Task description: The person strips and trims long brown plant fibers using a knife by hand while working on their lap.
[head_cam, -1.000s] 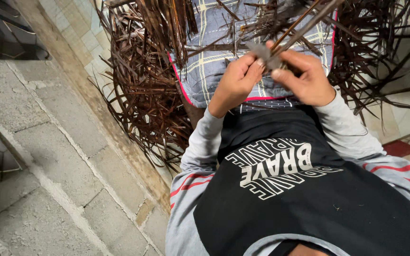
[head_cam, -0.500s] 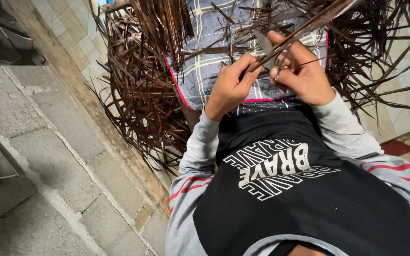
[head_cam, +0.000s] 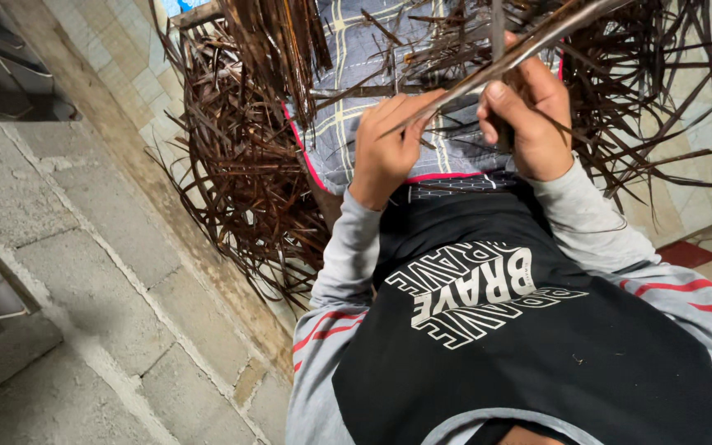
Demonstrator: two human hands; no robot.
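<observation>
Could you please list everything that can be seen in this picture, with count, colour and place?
long thin brown leaf strip: one, dark brown, slanting between both hands at top centre
heap of dried brown strips: many, dark brown, spread around the lap and against the wall
checked blue-grey cloth: one, with pink edge, over the lap
grey concrete block wall: one, left side
tiled floor: pale, right side
black printed top with grey sleeves: one, lower centre
left hand: pinching the strip
right hand: gripping the strip

Checked blue cloth (head_cam: 356, 99) over the lap, heaped with dark brown dried leaf strips (head_cam: 241, 165).
</observation>
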